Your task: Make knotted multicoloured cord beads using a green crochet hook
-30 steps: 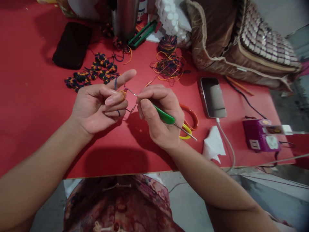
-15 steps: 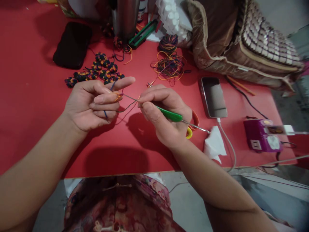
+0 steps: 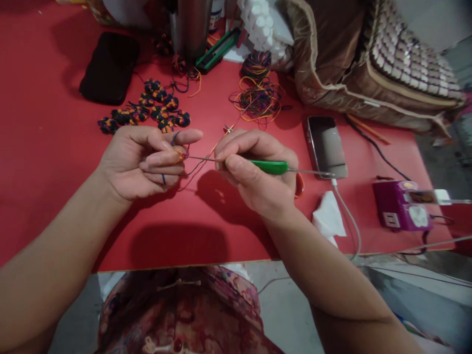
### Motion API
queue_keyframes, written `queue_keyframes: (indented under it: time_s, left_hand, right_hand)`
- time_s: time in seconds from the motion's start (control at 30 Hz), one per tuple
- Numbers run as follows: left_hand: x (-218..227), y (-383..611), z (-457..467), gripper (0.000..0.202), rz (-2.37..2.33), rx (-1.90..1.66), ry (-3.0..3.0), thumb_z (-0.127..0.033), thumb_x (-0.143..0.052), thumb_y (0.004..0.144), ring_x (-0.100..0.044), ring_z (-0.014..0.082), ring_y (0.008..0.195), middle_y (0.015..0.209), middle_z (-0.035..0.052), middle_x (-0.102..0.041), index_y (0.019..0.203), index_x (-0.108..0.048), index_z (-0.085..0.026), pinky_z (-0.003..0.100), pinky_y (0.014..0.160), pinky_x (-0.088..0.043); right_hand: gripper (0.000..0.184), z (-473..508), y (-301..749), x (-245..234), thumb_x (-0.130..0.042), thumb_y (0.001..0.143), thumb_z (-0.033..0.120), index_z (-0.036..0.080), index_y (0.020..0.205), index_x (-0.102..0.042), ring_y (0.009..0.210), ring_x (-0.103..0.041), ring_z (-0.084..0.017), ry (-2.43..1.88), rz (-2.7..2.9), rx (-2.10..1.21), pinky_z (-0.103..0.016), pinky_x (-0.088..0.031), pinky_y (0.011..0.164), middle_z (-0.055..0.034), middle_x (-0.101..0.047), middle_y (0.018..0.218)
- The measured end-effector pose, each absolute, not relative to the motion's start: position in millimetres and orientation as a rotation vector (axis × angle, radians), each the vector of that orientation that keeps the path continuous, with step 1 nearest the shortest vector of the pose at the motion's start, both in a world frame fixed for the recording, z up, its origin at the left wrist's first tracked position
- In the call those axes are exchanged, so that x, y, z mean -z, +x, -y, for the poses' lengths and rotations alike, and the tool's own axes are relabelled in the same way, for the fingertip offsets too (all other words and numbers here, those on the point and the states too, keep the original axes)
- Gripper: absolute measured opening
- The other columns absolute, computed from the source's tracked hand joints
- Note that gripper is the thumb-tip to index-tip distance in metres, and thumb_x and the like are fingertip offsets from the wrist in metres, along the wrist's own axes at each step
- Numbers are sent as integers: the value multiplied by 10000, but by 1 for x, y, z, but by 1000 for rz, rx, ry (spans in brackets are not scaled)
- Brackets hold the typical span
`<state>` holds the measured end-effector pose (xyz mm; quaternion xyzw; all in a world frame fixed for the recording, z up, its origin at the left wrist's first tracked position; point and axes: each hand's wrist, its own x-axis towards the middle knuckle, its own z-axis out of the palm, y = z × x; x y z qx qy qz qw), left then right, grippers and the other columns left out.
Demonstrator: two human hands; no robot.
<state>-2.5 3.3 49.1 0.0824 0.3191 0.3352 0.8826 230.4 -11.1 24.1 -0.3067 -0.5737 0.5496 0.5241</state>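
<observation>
Red tabletop (image 3: 40,157); right hand (image 3: 262,186) pinches hook (image 3: 272,167), perhaps through yarn (image 3: 183,155)

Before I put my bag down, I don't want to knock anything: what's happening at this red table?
Someone is working yarn with both bare hands over the red table. The right hand grips a green-handled tool, its thin metal tip meeting a small yarn piece held in the fingers of the left hand. Dark-and-orange yarn clusters and tangled yarn lie on the table beyond the hands.
</observation>
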Motion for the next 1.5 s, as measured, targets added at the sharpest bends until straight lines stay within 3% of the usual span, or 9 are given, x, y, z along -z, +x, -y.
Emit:
queue_keyframes:
  time_s: [0.1, 0.2, 0.3, 0.47, 0.67, 0.97, 1.13, 1.27, 1.5]
  left_hand:
    - [-48, 7, 0, 405, -661, -724, 269, -74, -496, 836, -304, 80, 352, 424, -41, -396, 1009, -857, -142, 158, 403, -254]
    - [-49, 18, 4, 410, -645, -742, 343, -53, -557, 739, -290, 80, 367, 442, -16, -468, 970, -882, -149, 176, 415, -318]
    - [-49, 24, 8, 391, -634, -757, 373, -50, -588, 781, -356, 87, 403, 484, -26, -495, 1012, -880, -168, 181, 457, -379]
    - [-45, 27, 10, 374, -620, -801, 425, -50, -626, 819, -341, 76, 418, 538, -5, -576, 1088, -869, -144, 188, 452, -327]
    - [-42, 30, 10, 331, -653, -880, 465, -58, -691, 831, -358, 58, 409, 600, 1, -618, 1086, -871, -168, 182, 425, -304]
    - [-44, 30, 11, 210, -677, -885, 478, -91, -702, 909, -373, 75, 414, 597, -5, -610, 1002, -874, -170, 229, 470, -475]
    - [-41, 32, 11, 92, -728, -926, 506, -124, -795, 971, -353, 33, 402, 584, -23, -594, 978, -877, -165, 172, 415, -332]
    - [-37, 32, 10, 67, -696, -953, 537, -190, -816, 991, -298, 17, 374, 559, -51, -569, 983, -880, -206, 182, 402, -268]
    - [-39, 33, 12, 91, -681, -1018, 603, -144, -819, 967, -246, 5, 400, 568, -26, -583, 974, -909, -153, 169, 382, -149]
  right_hand:
    - [338, 11, 224, -29, -921, 935, 538, 233, 891, -781, 561, -490, -99, -714, 1225, -1433, -263, -427, 480, -2, -696, 798]
    - [364, 9, 218, -30, -943, 913, 539, 230, 875, -755, 497, -421, -71, -685, 1152, -1514, -256, -397, 460, 29, -663, 723]
    - [326, 9, 215, -29, -953, 918, 488, 230, 876, -759, 494, -415, -68, -660, 1108, -1535, -264, -415, 484, 37, -660, 706]
    - [276, 12, 213, -29, -963, 924, 430, 236, 891, -770, 538, -483, -84, -690, 1047, -1519, -272, -411, 516, 29, -666, 727]
    - [412, 6, 213, -23, -958, 902, 582, 258, 935, -706, 546, -454, -76, -732, 1039, -1533, -258, -436, 506, 37, -649, 796]
    - [364, 6, 214, -24, -920, 948, 520, 252, 929, -675, 529, -442, -64, -778, 1071, -1477, -239, -407, 500, 38, -693, 805]
    - [284, 12, 214, -25, -939, 950, 428, 263, 1005, -714, 523, -444, -79, -792, 1081, -1486, -257, -414, 485, 38, -722, 819]
    - [348, 14, 218, -24, -989, 892, 450, 284, 1056, -731, 515, -450, -90, -869, 1107, -1532, -262, -380, 458, 63, -683, 777]
    - [397, 6, 213, -21, -1061, 759, 479, 275, 897, -749, 489, -385, -105, -859, 995, -1812, -292, -347, 471, 89, -563, 590]
